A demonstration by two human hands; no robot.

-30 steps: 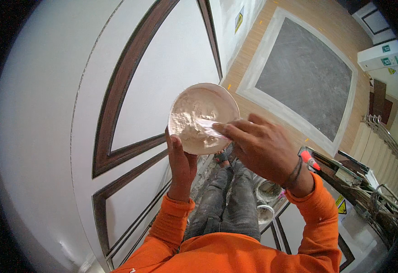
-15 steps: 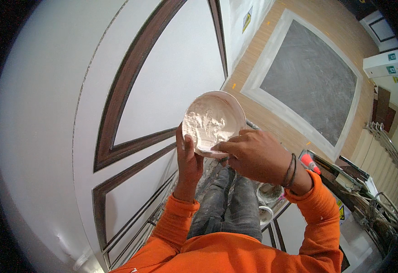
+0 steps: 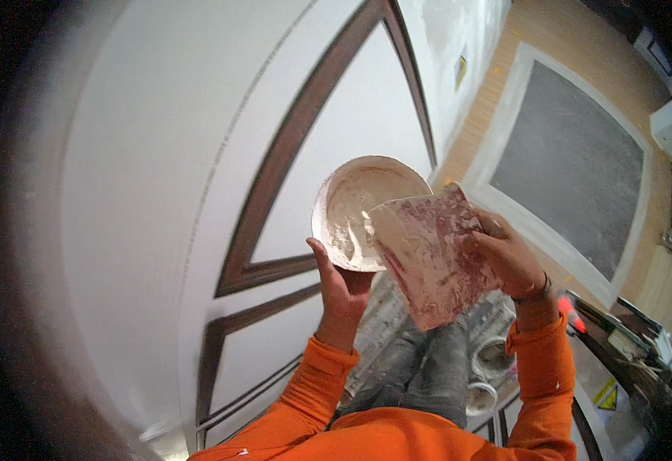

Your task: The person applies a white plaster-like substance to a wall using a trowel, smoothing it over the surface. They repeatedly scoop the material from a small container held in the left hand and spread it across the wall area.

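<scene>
My left hand (image 3: 343,296) supports a round tub (image 3: 323,219) from its near left side, thumb up by the rim. Pale putty coats the tub's inside, with a thicker ridge towards its near edge. In my right hand (image 3: 511,250) is a broad, flat putty spreader (image 3: 436,265), smeared with pale and reddish residue. The fingers close on its right edge. Its left corner overlaps the tub's right rim, where white putty shows. The underside of the spreader is hidden.
A white wall (image 3: 151,192) with dark brown trim (image 3: 290,146) runs along my left. Below me, a splattered plank (image 3: 389,315) lies under my legs, with two buckets (image 3: 494,356) (image 3: 481,399) to the right. A dark grey floor panel (image 3: 574,161) lies ahead right.
My right hand has risen out of the tub and moved right, bringing the spreader's broad face into view. The putty heap in the tub looks smaller. The view has shifted left.
</scene>
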